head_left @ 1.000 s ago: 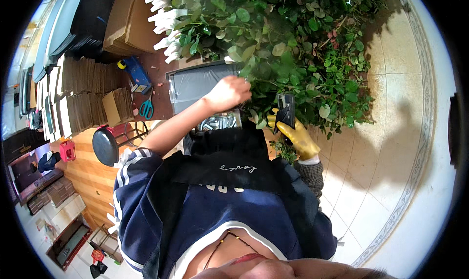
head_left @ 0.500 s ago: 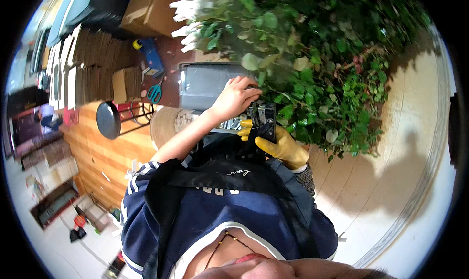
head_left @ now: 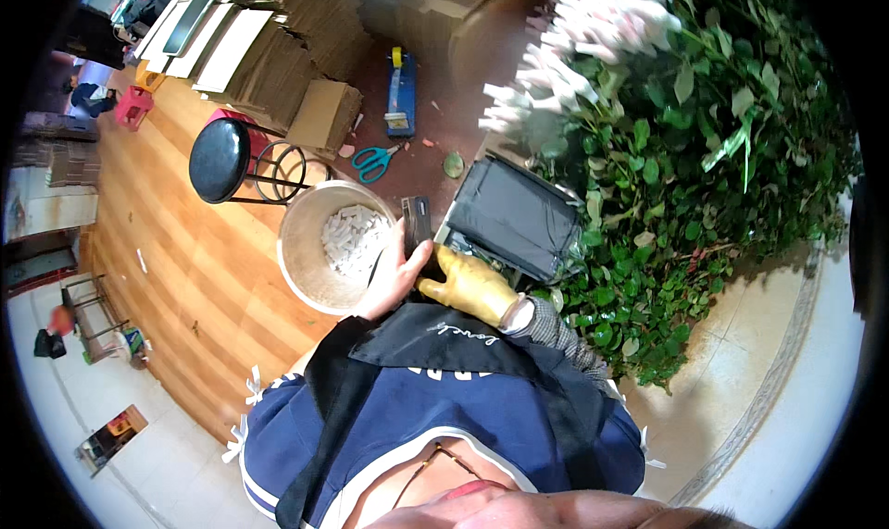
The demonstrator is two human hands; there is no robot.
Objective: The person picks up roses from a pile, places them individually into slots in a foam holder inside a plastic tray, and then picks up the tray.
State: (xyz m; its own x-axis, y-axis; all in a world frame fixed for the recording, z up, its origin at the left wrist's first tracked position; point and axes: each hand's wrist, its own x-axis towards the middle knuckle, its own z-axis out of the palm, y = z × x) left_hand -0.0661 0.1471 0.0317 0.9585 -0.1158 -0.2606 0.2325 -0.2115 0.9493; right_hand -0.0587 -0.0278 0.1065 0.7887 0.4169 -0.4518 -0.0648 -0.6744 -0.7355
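My bare left hand [head_left: 398, 281] is closed around the lower end of a black boxy hand tool [head_left: 417, 219] with a metal-looking edge. On its right, my right hand [head_left: 470, 284], in a yellow glove, curls its thumb and fingers about the dark near part of the tool; the fingers are partly hidden. Both hands meet low in front of my dark apron [head_left: 435, 339]. Just left of them stands a pale bucket [head_left: 294, 268] with many small white pieces [head_left: 356, 237] at its bottom. Right of the tool lies a black, plastic-covered box [head_left: 514, 216].
Leafy green stems [head_left: 667, 168] with white-wrapped heads [head_left: 607, 20] fill the right side. Teal scissors [head_left: 372, 163] and a blue tape dispenser [head_left: 401, 99] lie on the brown table [head_left: 444, 159]. Stacked cardboard [head_left: 264, 62] and a black round stool [head_left: 219, 161] are at left.
The view has turned, bringing the bucket fully in. My left hand has left the stems' edge and now grips the tool. Both hands, with the tool, have moved left, close to the bucket.
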